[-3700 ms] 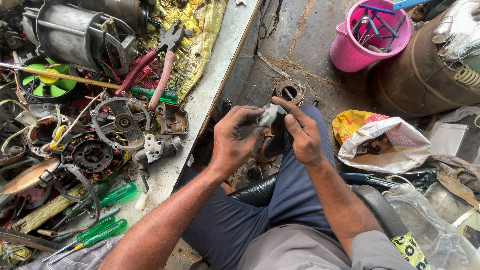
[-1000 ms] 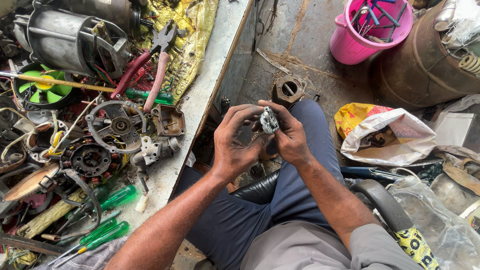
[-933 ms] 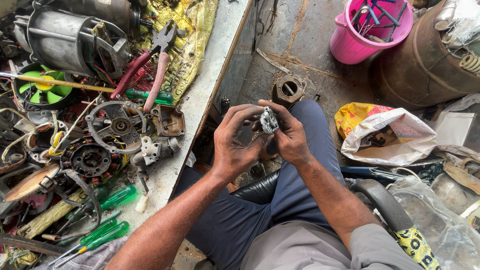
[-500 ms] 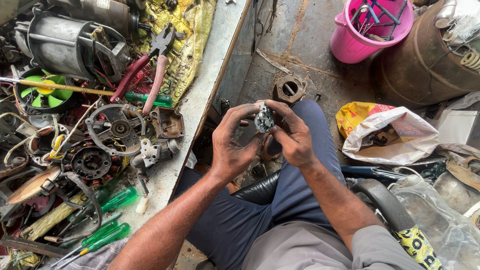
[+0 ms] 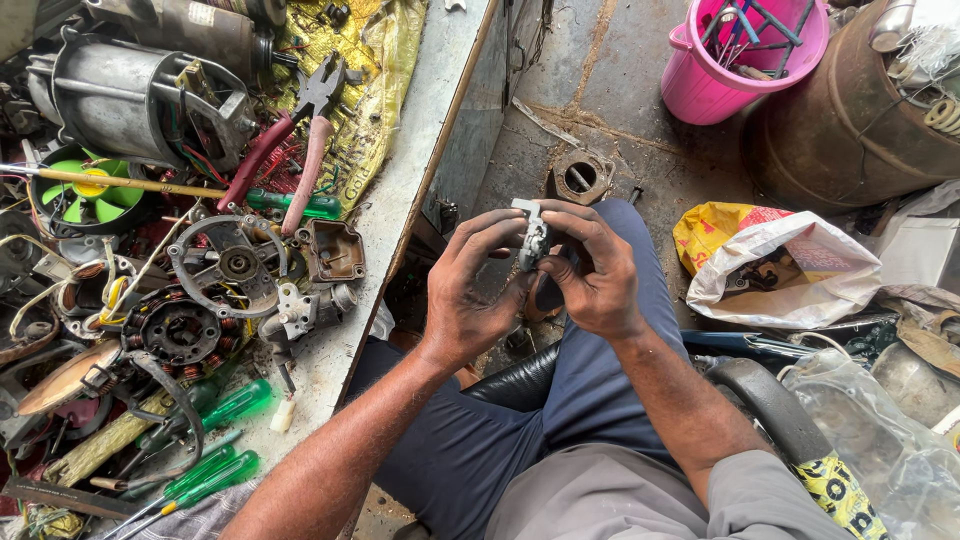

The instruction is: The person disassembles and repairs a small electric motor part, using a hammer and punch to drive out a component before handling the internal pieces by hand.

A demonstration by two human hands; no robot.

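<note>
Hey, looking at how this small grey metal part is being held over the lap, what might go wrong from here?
The small grey metal part is pinched only by fingertips of the left hand and right hand, above the dirty concrete floor; if it slips, it may fall into the dark gap beside the workbench edge. On the bench, the red-handled pliers and green-handled screwdrivers lie in clutter, so reaching without looking could knock something off.
</note>
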